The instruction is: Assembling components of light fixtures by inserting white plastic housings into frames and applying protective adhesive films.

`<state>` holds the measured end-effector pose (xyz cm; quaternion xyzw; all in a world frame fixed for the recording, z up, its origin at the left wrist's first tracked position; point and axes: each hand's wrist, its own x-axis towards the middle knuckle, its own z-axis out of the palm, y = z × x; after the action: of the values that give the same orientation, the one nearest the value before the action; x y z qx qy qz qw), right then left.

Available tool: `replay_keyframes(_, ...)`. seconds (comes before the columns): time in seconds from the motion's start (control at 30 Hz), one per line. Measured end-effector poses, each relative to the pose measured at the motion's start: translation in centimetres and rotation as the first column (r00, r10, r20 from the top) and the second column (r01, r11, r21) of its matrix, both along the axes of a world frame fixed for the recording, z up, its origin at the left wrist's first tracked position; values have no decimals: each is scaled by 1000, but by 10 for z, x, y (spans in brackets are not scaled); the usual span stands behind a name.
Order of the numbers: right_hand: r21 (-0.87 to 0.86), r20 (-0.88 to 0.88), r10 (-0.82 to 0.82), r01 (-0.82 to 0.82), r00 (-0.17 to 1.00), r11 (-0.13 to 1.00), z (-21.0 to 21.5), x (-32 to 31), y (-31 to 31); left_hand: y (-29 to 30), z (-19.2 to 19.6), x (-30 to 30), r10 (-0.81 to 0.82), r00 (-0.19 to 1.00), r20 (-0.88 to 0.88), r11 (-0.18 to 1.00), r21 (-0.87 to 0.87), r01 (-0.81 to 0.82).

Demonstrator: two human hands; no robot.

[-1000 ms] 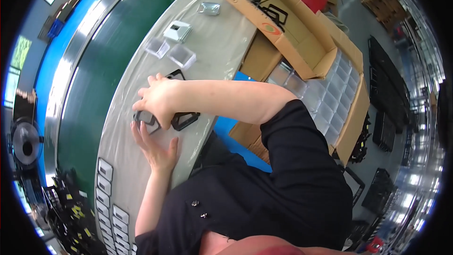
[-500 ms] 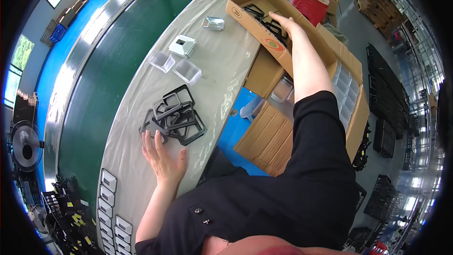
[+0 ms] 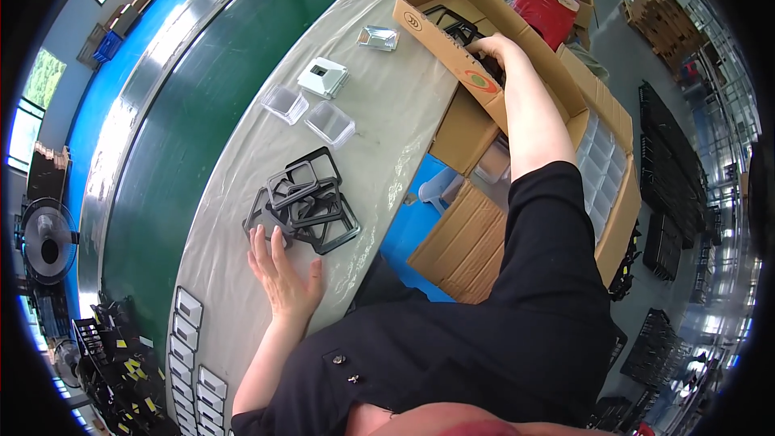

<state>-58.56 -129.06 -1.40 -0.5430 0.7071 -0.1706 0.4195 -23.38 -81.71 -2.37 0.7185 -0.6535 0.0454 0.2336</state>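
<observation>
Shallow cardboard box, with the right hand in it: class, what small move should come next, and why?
Probably the right hand should lift one black frame over the wall of the shallow cardboard box: its fingers reach down at the frames there, though their grip is hidden. The left hand is open beside the frame pile on the table.
</observation>
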Motion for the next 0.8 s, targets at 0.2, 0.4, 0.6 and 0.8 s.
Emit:
replay_keyframes(0.2,-67,189,-11,24,982,997,15,-4,16,0,2,-3,-6,1000,-4,1000,2,6)
replay_keyframes(0.4,-407,36,92,-70,995,911,30,-34,6,1,-3,-2,-6,1000,-18,999,-50,5)
replay_keyframes(0.6,-445,314,468,-308,826,841,150,55,106,2,2,-4,34,996,-79,995,-86,-41)
replay_keyframes(0.8,-218,48,937,-912,347,348,115,225,221,8,-11,9,-116,974,-195,899,-438,19)
